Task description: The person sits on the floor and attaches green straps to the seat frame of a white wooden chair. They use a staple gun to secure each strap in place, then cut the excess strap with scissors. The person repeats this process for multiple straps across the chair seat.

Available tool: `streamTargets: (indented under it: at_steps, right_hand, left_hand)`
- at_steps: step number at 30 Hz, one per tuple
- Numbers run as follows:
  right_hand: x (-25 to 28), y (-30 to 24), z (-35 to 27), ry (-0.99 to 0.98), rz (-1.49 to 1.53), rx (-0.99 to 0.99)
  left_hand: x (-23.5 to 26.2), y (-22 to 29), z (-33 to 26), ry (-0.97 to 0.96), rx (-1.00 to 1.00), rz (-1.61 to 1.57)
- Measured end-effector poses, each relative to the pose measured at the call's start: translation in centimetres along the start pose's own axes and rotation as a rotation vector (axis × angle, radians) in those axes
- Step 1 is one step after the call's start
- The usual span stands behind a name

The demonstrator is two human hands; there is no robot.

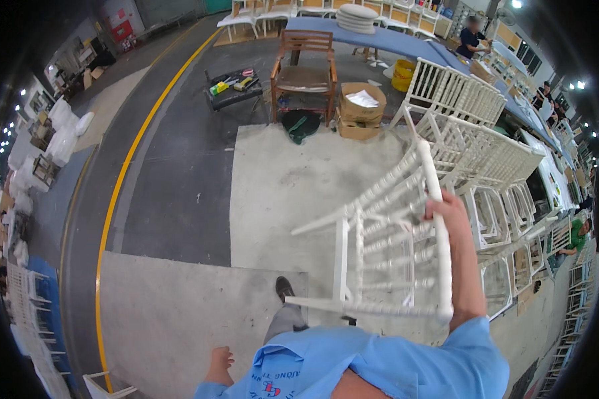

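My right hand (448,211) is closed around the back of a white chair (436,259) with turned, beaded spindles. The chair is tilted in front of my right side, its legs pointing left; I cannot tell if any leg touches the floor. My left hand (221,362) hangs low at my left side, holding nothing, its fingers loosely bent and slightly apart. More white chairs of the same kind (476,143) stand in a packed row just beyond my right hand.
A brown wooden armchair (304,74) stands ahead, beside stacked cardboard boxes (361,113) and a low black stand (236,93) with small items. Behind runs a long blue-covered table (393,45). A yellow floor line (123,176) curves along the left. Another person in green (572,243) is at far right.
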State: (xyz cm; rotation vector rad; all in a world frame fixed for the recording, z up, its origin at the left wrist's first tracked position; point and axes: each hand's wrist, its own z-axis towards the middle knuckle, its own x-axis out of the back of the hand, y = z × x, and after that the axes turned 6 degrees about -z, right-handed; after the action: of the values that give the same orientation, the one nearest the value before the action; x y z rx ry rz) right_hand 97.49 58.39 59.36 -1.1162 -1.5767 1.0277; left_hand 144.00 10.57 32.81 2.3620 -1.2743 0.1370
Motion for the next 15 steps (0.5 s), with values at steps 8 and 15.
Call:
streamTargets:
  at_steps: [8, 15]
  right_hand:
    - [-11.5, -9.5, 22.8, -0.23, -0.448, 0.124]
    - [-24.7, -10.9, 36.2, -0.42, -0.84, 0.487]
  left_hand:
    - [-2.7, 14.9, 6.0, -0.063, -0.189, -0.061]
    - [-19.3, 33.6, 2.6, -0.459, -0.481, -0.199]
